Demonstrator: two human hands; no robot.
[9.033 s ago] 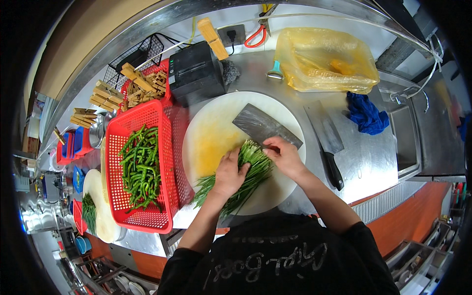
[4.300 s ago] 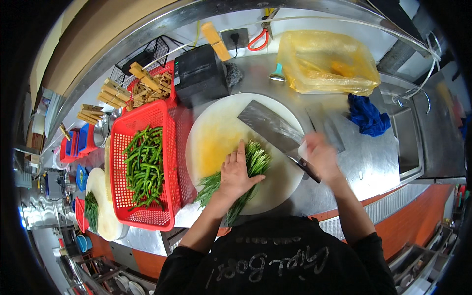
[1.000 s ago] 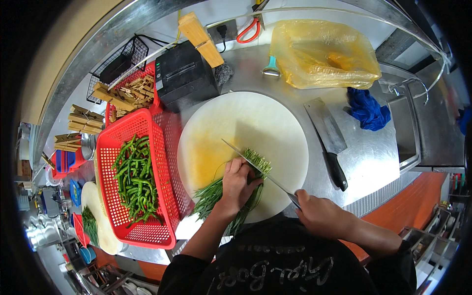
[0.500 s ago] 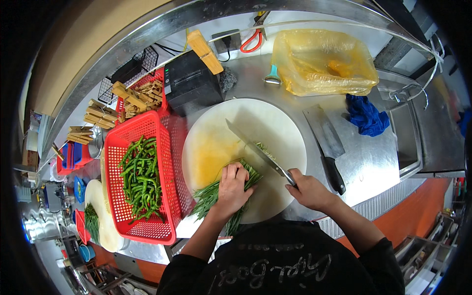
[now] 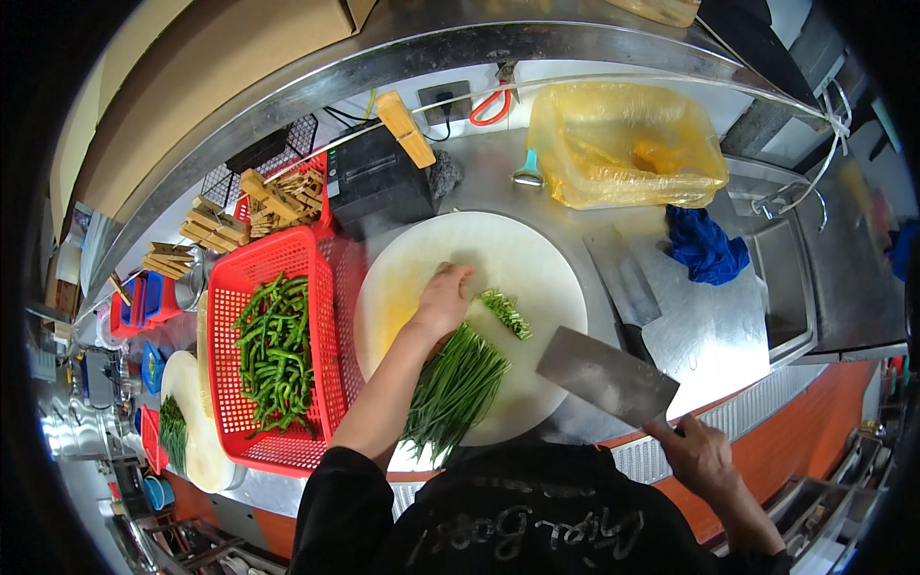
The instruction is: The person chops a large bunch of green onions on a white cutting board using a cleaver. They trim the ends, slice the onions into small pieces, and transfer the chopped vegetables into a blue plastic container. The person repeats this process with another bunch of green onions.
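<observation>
A cleaver [image 5: 609, 377] with a broad blade is gripped in my right hand [image 5: 701, 458], off the near right side of the round white cutting board [image 5: 540, 259]. Its flat blade tilts over the board's right edge. My left hand [image 5: 445, 299] is over the board's middle, palm down, its fingertips partly hidden and slightly blurred. A bundle of long green chives [image 5: 458, 388] lies beneath and beside my left forearm, its far ends cut even. Just right of my left hand sits a short row of cut chive pieces [image 5: 504, 314].
To the left stands a red plastic basket [image 5: 337, 402] of green chilies [image 5: 276, 355]. A second knife [image 5: 621, 278] lies right of the board, near a blue cloth [image 5: 706, 245]. Farther back are a yellow plastic-lined container [image 5: 628, 144], a peeler [image 5: 529, 169] and a black printer [image 5: 379, 177].
My right hand and the cleaver have swung away from the chives toward the near right. My left hand has let go of the bundle and moved farther up the board.
</observation>
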